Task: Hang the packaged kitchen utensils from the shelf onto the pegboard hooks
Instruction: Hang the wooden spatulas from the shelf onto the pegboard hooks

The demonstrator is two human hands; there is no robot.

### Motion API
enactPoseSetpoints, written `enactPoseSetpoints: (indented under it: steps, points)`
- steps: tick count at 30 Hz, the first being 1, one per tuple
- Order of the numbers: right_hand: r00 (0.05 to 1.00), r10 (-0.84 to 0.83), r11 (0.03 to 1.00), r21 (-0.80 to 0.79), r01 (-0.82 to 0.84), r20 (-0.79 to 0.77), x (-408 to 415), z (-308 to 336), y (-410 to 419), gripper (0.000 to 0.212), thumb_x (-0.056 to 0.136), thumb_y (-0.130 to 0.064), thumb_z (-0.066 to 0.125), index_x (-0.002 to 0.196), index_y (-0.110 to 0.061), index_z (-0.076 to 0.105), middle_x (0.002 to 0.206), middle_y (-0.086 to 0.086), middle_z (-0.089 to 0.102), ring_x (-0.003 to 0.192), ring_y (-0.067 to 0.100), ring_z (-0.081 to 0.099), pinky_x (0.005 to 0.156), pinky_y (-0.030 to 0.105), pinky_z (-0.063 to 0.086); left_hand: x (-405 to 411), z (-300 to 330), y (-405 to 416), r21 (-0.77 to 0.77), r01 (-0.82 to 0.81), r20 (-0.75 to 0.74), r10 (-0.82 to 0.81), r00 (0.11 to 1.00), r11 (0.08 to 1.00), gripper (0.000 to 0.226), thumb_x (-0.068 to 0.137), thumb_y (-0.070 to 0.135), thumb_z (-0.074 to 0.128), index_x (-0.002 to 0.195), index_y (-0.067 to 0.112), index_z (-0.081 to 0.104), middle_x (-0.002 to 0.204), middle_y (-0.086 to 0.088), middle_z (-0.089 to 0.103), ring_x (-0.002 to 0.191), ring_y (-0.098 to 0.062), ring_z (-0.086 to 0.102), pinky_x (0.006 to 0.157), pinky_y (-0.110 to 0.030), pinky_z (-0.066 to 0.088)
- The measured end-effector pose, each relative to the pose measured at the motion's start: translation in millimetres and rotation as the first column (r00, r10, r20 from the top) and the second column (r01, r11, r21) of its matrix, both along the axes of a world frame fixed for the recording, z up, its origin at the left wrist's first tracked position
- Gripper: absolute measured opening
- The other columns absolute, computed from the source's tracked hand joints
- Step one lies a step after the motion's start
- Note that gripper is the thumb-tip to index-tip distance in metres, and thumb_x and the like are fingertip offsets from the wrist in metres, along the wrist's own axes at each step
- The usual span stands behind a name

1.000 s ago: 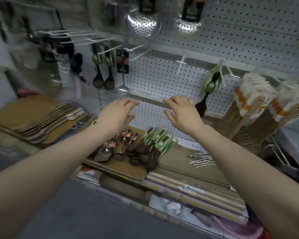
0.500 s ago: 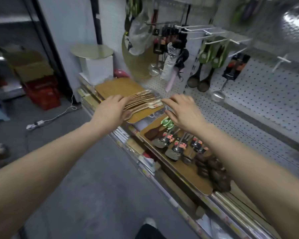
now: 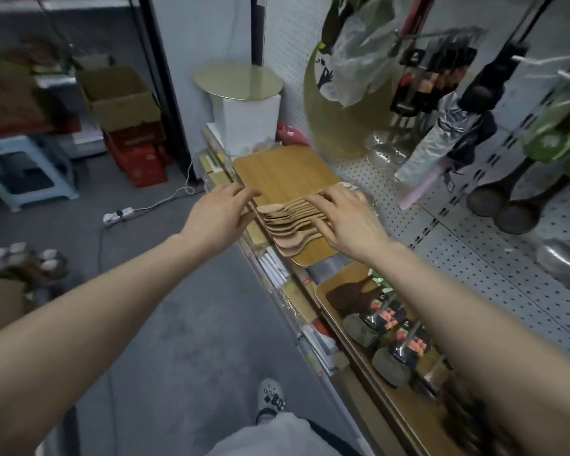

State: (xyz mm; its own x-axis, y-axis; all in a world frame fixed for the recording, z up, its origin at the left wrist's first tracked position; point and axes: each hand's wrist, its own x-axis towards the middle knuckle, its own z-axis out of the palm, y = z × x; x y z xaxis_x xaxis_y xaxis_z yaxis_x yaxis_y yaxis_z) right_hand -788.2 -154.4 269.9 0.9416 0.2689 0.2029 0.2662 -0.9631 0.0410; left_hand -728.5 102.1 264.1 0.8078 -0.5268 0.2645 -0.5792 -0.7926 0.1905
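Observation:
A fanned row of light wooden spoons (image 3: 290, 222) lies on a wooden board (image 3: 283, 171) at the shelf's left end. My right hand (image 3: 349, 218) rests on top of the spoons with fingers spread and nearly straight. My left hand (image 3: 221, 213) hovers at the spoons' left edge, fingers relaxed, holding nothing. Packaged dark utensils with red and black cards (image 3: 392, 327) lie on a second board (image 3: 323, 287) nearer me, under my right forearm. The white pegboard (image 3: 474, 258) rises behind the shelf, with hooks (image 3: 556, 65) at the upper right.
Dark ladles (image 3: 500, 205), a folded umbrella (image 3: 441, 139) and steel skimmers (image 3: 385, 149) hang on the pegboard. A white box with a round gold lid (image 3: 241, 83) stands at the shelf's end. Cardboard boxes (image 3: 119, 93), a stool (image 3: 20, 166) and a power strip (image 3: 119, 213) sit on the floor at left.
My view has swung left along the shelf. Both hands have travelled from above the packaged dark utensils to the wooden spoons, and the right hand now lies on them.

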Motion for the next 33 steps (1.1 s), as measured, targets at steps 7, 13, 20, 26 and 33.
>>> enactPoseSetpoints:
  steps: [7, 13, 20, 26, 33]
  points:
    - [0.997, 0.021, 0.999, 0.030, -0.019, -0.079, 112, -24, -3, 0.046, 0.102, -0.038, 0.047, 0.145, -0.021, 0.048, 0.125, 0.006, 0.056, 0.116, 0.025, 0.052, 0.098, 0.042, 0.039, 100, -24, -16, -0.029, -0.062, -0.078, 0.060, 0.995, 0.998, 0.041, 0.094, 0.031, 0.061, 0.133, 0.022, 0.055, 0.123, -0.005, 0.062, 0.113, -0.030, 0.055, 0.087, -0.042, 0.048]
    - [0.992, -0.032, 0.996, 0.082, 0.042, -0.125, 187, -65, 6, 0.046, 0.101, -0.036, 0.050, 0.144, -0.021, 0.049, 0.122, 0.007, 0.056, 0.112, 0.026, 0.053, 0.095, 0.042, 0.040, 184, -62, -23, -0.005, 0.014, -0.155, -0.014, 0.988, 1.000, 0.037, 0.096, 0.028, 0.060, 0.132, 0.022, 0.056, 0.125, -0.004, 0.061, 0.114, -0.029, 0.055, 0.088, -0.042, 0.049]
    - [0.933, -0.305, 0.923, 0.180, 0.339, -0.191, 245, -123, 20, 0.042, 0.100, -0.030, 0.054, 0.141, -0.018, 0.053, 0.120, 0.009, 0.057, 0.111, 0.029, 0.054, 0.092, 0.041, 0.039, 288, -106, -21, 0.045, 0.245, -0.293, -0.221, 0.930, 0.969, 0.037, 0.096, 0.018, 0.059, 0.132, 0.020, 0.057, 0.127, -0.005, 0.060, 0.114, -0.030, 0.056, 0.089, -0.040, 0.048]
    - [0.777, -0.523, 0.794, 0.132, 0.594, -0.350, 263, -164, 17, 0.041, 0.102, -0.025, 0.048, 0.142, -0.017, 0.053, 0.119, 0.009, 0.058, 0.109, 0.030, 0.057, 0.093, 0.043, 0.044, 359, -149, -29, 0.097, 0.453, -0.382, -0.387, 0.839, 0.886, 0.038, 0.097, 0.015, 0.055, 0.134, 0.023, 0.057, 0.127, 0.000, 0.060, 0.116, -0.027, 0.053, 0.091, -0.034, 0.043]
    - [0.609, -0.690, 0.598, 0.165, 0.784, -0.393, 276, -210, -15, 0.041, 0.098, -0.013, 0.055, 0.139, -0.013, 0.057, 0.124, 0.014, 0.061, 0.113, 0.034, 0.056, 0.094, 0.049, 0.047, 409, -209, -71, 0.106, 0.578, -0.517, -0.452, 0.727, 0.809, 0.040, 0.097, 0.017, 0.054, 0.137, 0.021, 0.053, 0.129, -0.003, 0.058, 0.119, -0.028, 0.052, 0.096, -0.040, 0.044]
